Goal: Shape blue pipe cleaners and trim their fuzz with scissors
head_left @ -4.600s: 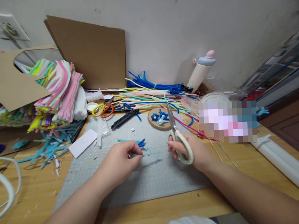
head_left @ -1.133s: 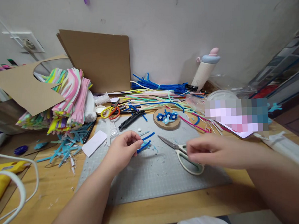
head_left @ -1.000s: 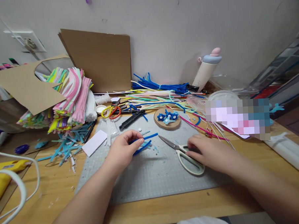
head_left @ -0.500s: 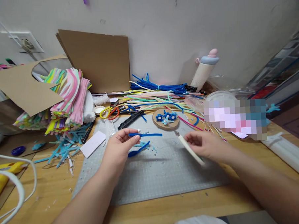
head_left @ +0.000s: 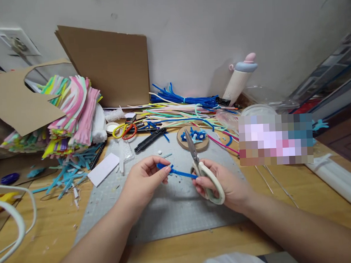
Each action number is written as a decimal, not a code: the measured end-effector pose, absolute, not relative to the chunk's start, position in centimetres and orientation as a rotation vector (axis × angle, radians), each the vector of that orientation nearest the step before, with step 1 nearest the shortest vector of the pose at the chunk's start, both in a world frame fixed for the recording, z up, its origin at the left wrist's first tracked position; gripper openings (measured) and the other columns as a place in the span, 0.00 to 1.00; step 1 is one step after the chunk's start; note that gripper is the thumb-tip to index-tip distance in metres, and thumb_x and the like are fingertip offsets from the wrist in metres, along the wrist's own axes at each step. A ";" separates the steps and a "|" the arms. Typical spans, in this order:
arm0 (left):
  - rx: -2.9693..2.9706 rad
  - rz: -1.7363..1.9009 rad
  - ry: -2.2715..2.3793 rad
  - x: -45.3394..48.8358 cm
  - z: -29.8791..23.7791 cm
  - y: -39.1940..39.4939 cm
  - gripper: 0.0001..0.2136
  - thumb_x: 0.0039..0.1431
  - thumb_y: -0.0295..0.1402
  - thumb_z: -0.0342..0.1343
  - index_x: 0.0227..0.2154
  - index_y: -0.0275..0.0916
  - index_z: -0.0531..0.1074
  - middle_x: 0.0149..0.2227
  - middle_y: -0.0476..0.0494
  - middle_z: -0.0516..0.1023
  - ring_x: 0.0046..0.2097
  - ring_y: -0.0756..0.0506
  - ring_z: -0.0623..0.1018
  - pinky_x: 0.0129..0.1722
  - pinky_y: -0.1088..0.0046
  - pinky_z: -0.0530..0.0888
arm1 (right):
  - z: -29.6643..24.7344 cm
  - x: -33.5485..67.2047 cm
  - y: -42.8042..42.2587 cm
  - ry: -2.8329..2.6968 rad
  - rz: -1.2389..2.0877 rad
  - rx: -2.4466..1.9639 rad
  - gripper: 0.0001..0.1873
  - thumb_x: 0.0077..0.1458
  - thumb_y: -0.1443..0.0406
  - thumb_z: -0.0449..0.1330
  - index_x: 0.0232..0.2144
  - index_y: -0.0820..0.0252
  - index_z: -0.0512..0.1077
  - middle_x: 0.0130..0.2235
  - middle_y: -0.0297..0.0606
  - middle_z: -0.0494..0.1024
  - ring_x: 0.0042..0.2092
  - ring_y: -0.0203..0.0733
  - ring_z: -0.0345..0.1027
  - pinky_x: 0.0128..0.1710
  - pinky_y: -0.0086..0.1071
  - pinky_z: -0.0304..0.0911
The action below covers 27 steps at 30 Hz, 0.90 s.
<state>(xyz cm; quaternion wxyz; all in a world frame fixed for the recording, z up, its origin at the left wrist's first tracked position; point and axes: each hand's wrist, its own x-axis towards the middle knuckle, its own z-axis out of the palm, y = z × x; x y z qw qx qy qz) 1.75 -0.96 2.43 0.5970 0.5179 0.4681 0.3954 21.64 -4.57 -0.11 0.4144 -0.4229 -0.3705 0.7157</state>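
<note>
My left hand [head_left: 144,179] pinches one end of a dark blue pipe cleaner [head_left: 179,172] above the grey cutting mat [head_left: 173,213]. My right hand [head_left: 224,185] grips white-handled scissors [head_left: 205,173] with the blades pointing up and away; its fingertips also touch the pipe cleaner's other end. A round wooden disc [head_left: 205,143] with small blue pipe-cleaner flowers [head_left: 194,135] lies just beyond the scissor tips.
Bundles of coloured pipe cleaners [head_left: 72,112] and cardboard [head_left: 108,64] stand at the left and back. Loose pipe cleaners [head_left: 180,110], a black knife [head_left: 149,139], a bottle [head_left: 240,80], light blue scraps [head_left: 67,175] and a white card [head_left: 104,169] lie around the mat.
My right hand picked the scissors up off the mat and brought them upright beside the pipe cleaner. My left hand lifted one blue pipe cleaner toward the middle.
</note>
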 end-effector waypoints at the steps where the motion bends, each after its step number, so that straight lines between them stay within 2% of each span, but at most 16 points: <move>1: 1.207 0.904 1.090 1.9 2.4 -1.0 0.08 0.45 0.31 0.62 0.29 0.35 0.72 0.20 0.52 0.72 0.23 0.54 0.70 0.25 0.79 0.66 | -0.2 21.7 -4.6 -0.924 1.788 -1.071 0.21 0.39 0.61 0.70 0.32 0.59 0.62 0.27 0.27 0.70 0.23 0.28 0.65 0.21 0.21 0.59; 7: 1.189 0.856 1.067 2.2 2.2 -1.2 0.08 0.46 0.32 0.62 0.29 0.35 0.72 0.23 0.52 0.72 0.23 0.55 0.70 0.25 0.80 0.67 | -0.6 22.0 -4.3 -0.973 1.704 -1.100 0.21 0.40 0.63 0.70 0.31 0.59 0.61 0.29 0.28 0.72 0.25 0.29 0.66 0.23 0.22 0.60; 10: 1.178 0.846 1.070 2.3 2.3 -1.3 0.08 0.46 0.32 0.62 0.29 0.34 0.72 0.22 0.52 0.71 0.23 0.55 0.70 0.25 0.80 0.67 | -0.7 21.9 -4.4 -0.958 1.685 -1.108 0.21 0.40 0.63 0.69 0.31 0.58 0.61 0.27 0.27 0.70 0.24 0.28 0.64 0.22 0.21 0.58; 16: 0.946 0.895 0.946 2.6 1.9 -1.6 0.19 0.45 0.33 0.64 0.41 0.37 0.68 0.29 0.51 0.73 0.30 0.52 0.74 0.32 0.76 0.72 | -0.6 21.5 -4.4 -0.909 1.603 -1.142 0.20 0.40 0.62 0.69 0.30 0.58 0.61 0.25 0.25 0.68 0.23 0.27 0.61 0.21 0.21 0.55; 22: 0.943 0.814 0.922 3.2 0.7 -1.8 0.11 0.44 0.33 0.64 0.28 0.34 0.70 0.24 0.50 0.73 0.26 0.53 0.73 0.29 0.77 0.72 | -0.6 21.0 -4.6 -0.924 1.548 -1.168 0.21 0.40 0.62 0.69 0.29 0.58 0.59 0.24 0.25 0.68 0.22 0.27 0.60 0.20 0.22 0.53; 27: 0.932 0.814 0.951 3.3 0.5 -1.8 0.11 0.43 0.35 0.65 0.25 0.33 0.72 0.22 0.49 0.74 0.23 0.53 0.72 0.25 0.77 0.71 | -0.9 20.9 -4.9 -0.969 1.565 -1.158 0.21 0.41 0.62 0.68 0.30 0.58 0.59 0.27 0.26 0.69 0.23 0.28 0.61 0.22 0.23 0.54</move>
